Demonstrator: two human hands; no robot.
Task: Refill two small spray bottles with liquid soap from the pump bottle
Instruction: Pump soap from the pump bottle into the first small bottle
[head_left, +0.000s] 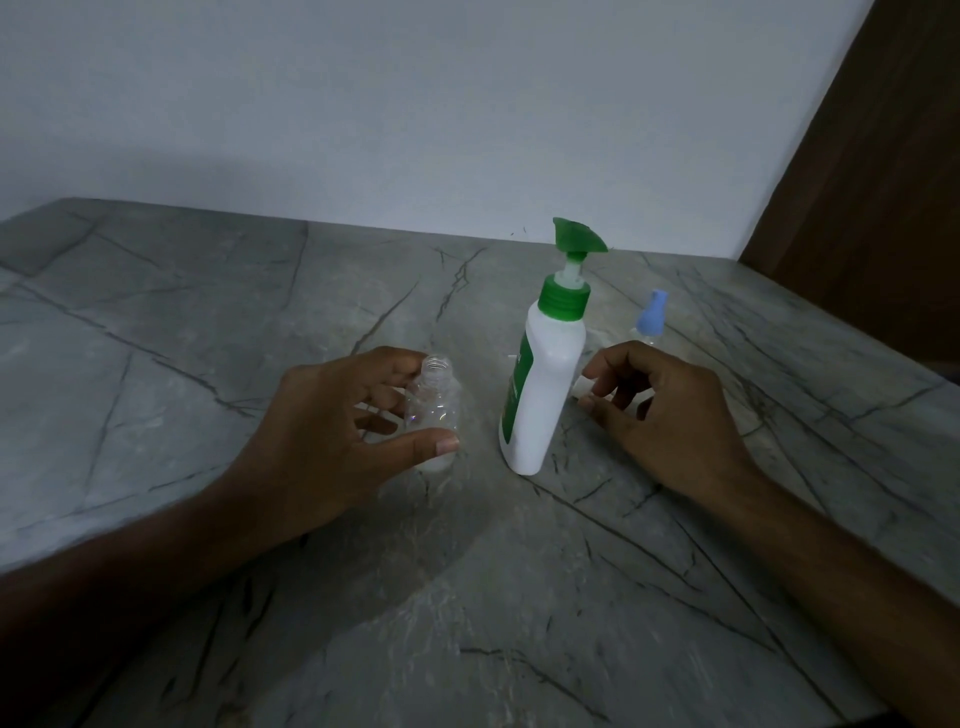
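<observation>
Grey veined stone formed the bench, set against a plain pale wall, with a brown wooden panel at far right. Near the middle, the left hand gripped an uncapped clear spray bottle, thumb in front and fingers behind, its base on the bench. Just to its right stood the white pump bottle with a green pump head. The right hand sat loosely curled beside it; whether it held something small and white was unclear. Behind that hand stood a second spray bottle with a blue cap.
</observation>
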